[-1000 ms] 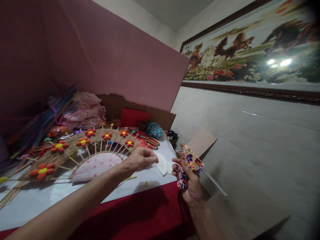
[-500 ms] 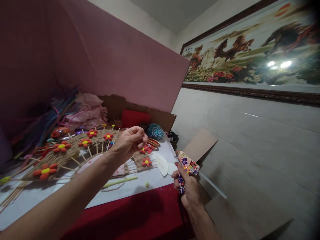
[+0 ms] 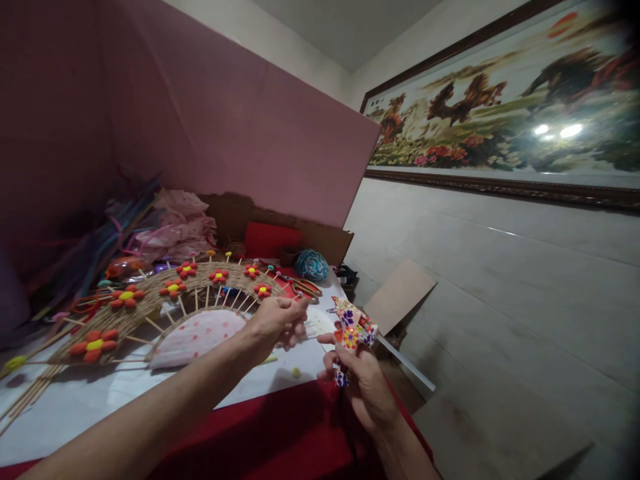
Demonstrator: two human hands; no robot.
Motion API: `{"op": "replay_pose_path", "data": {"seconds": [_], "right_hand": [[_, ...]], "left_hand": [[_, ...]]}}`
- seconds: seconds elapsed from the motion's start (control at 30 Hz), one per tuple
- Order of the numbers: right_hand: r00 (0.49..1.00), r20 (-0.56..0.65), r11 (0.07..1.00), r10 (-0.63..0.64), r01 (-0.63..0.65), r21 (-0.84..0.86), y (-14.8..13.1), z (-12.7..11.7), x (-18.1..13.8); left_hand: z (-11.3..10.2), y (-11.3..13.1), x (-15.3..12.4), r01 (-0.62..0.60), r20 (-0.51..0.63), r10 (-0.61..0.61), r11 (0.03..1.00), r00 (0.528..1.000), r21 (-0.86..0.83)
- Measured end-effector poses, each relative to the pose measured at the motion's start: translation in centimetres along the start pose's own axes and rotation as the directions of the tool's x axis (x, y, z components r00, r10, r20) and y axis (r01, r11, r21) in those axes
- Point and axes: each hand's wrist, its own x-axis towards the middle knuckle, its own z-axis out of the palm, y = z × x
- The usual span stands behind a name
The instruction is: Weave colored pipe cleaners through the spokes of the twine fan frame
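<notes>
Patterned with bright flowers, a glue gun (image 3: pixel 351 328) is gripped in my right hand (image 3: pixel 367 383), its nozzle pointing up and to the left. My left hand (image 3: pixel 281 321) is closed in a pinch near the nozzle, and whatever is between its fingertips is too small to make out. Behind and left of that hand lies a fan-shaped twine-woven piece (image 3: pixel 145 293) on thin sticks, with red-orange, yellow-centred flowers (image 3: pixel 94 345) on it. A white panel with pink dots (image 3: pixel 197 337) fills its inner arc. My left hand hides the piece's right end.
Scissors (image 3: pixel 307 288) and a ball of blue yarn (image 3: pixel 312 265) lie at the table's back right. A small yellow-green lump (image 3: pixel 297 372) sits on the white sheet (image 3: pixel 70 420). Red cloth (image 3: pixel 280 433) covers the front edge. Pink crumpled material (image 3: pixel 175 223) is heaped back left.
My left hand has come down and slightly right, uncovering flowers on the twine piece. My right hand has moved left with the glue gun, so the two hands are closer together.
</notes>
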Motion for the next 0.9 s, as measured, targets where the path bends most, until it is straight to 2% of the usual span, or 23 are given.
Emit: {"op": "replay_pose_path", "data": {"seconds": [0.13, 0.2, 0.4, 0.53, 0.77, 0.9], "right_hand": [[0.999, -0.002, 0.999, 0.035, -0.035, -0.004, 0.6, -0.1, 1.0], [1.000, -0.019, 0.999, -0.001, 0.001, 0.032, 1.3, -0.5, 1.7], [0.993, -0.089, 0.989, -0.082, 0.092, 0.119, 3.1, -1.9, 2.1], [0.987, -0.101, 0.988, -0.127, 0.135, 0.079, 3.3, -2.3, 1.5], [0.999, -0.034, 0.999, -0.041, 0.041, 0.011, 3.5, -2.1, 1.2], [1.000, -0.025, 1.000, 0.004, -0.004, -0.005, 3.6, -2.2, 1.3]], "left_hand": [[0.2, -0.3, 0.0, 0.031, 0.051, -0.028, 0.998, 0.998, -0.052], [0.1, -0.5, 0.0, 0.062, 0.054, -0.058, 0.995, 0.997, -0.073], [-0.5, -1.3, 0.0, 0.100, 0.000, -0.100, 0.990, 0.995, -0.103], [-0.9, -1.8, 0.3, 0.054, -0.029, -0.055, 0.998, 0.998, -0.037], [-1.3, -2.2, 0.9, 0.083, -0.077, -0.091, 0.991, 0.993, -0.108], [-2.1, -2.0, 1.2, 0.012, -0.145, -0.025, 0.996, 0.989, -0.087]]}}
